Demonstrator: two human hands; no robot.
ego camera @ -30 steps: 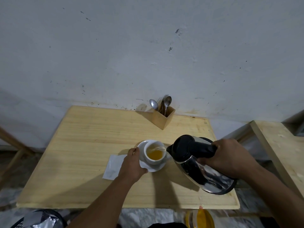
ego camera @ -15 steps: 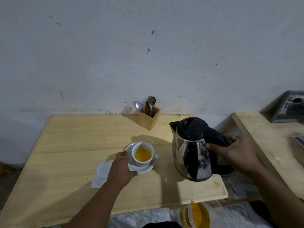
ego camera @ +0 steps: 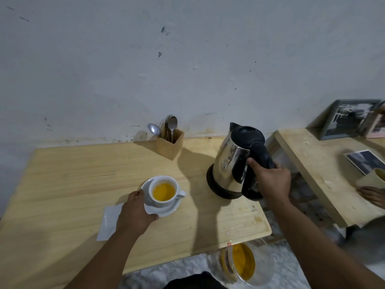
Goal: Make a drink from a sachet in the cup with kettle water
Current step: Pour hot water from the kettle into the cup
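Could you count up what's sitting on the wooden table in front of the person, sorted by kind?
Cups: 1, white cup with orange drink
Saucers: 1, saucer under it
Kettles: 1, kettle on its base
Wooden holders: 1, cutlery box
Cutlery pieces in it: cannot tell exactly; 2 spoons and a fork show
White papers: 1, paper
Total: 5 things, plus the cutlery

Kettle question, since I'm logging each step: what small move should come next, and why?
Probably let go of the kettle: it stands upright on its base, the right hand grips its handle, and the cup already holds orange drink. Stirring could follow.
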